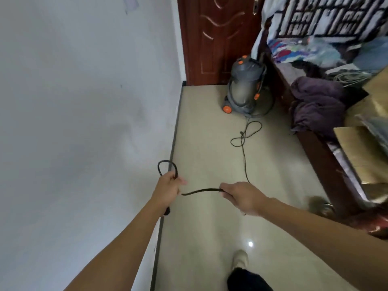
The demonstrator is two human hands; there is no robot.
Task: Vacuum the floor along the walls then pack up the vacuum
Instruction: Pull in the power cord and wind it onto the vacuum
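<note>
Swallowed by the left hand (168, 185) and again by the right hand (243, 198): short stretches of the black cord (201, 191). Half hidden behind the left arm (126, 238), a dark lump (167, 211), too obscured to name. Blurred past recognition near the bed (323, 156) at right, a round brownish object (320, 205). Cut by the top edge, the door (218, 38); by the right edge, the bed and a cardboard box (357, 148); by the bottom edge, a dark trouser leg (247, 280).

The power cord (201, 190) leaving the right hand (244, 197) looks like matt black rubber. Under the hand, the floor tiles (210, 227) shine glossy. Beyond it, the vacuum cleaner (243, 87) has a satin grey body.
</note>
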